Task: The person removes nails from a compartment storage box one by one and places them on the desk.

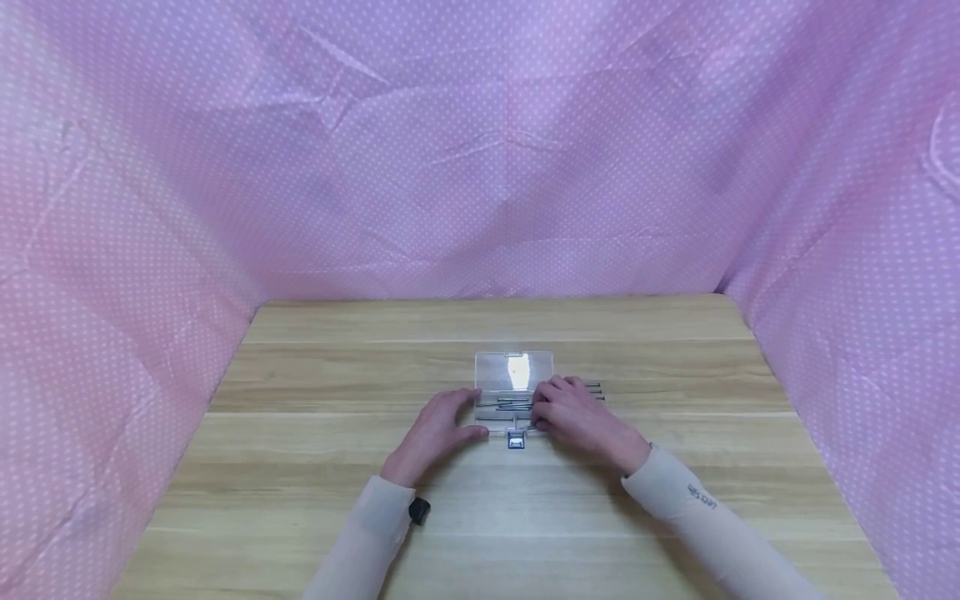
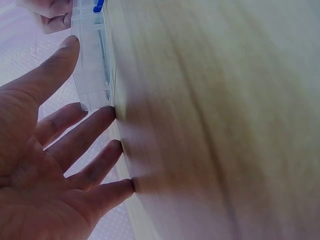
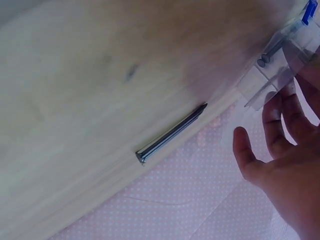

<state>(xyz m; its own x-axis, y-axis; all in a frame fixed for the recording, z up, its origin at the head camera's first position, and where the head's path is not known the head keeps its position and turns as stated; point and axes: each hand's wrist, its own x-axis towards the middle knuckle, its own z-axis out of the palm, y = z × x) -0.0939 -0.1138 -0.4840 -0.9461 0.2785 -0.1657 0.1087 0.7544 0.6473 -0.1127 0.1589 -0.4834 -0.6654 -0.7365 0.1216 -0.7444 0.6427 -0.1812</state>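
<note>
A clear plastic box [image 1: 495, 371] lies with its lid folded back and several nails [image 1: 513, 406] in its compartments. Its blue latch [image 1: 516, 442] faces the front. My left hand [image 1: 438, 425] rests at the box's left end, thumb by the front corner and fingers spread behind; in the left wrist view its fingertips [image 2: 111, 113] meet the box and tabletop. My right hand [image 1: 573, 412] reaches over the right end, fingers bent down into the box. Nail heads [image 3: 263, 61] show through the box wall close to it; I cannot tell whether it pinches one.
More nails [image 3: 172, 132] lie side by side on the wooden table [image 1: 337, 358], just right of the box and partly behind the right hand. Pink dotted cloth [image 1: 465, 167] hangs around the table's back and sides. A black object [image 1: 419, 510] sits at the left cuff.
</note>
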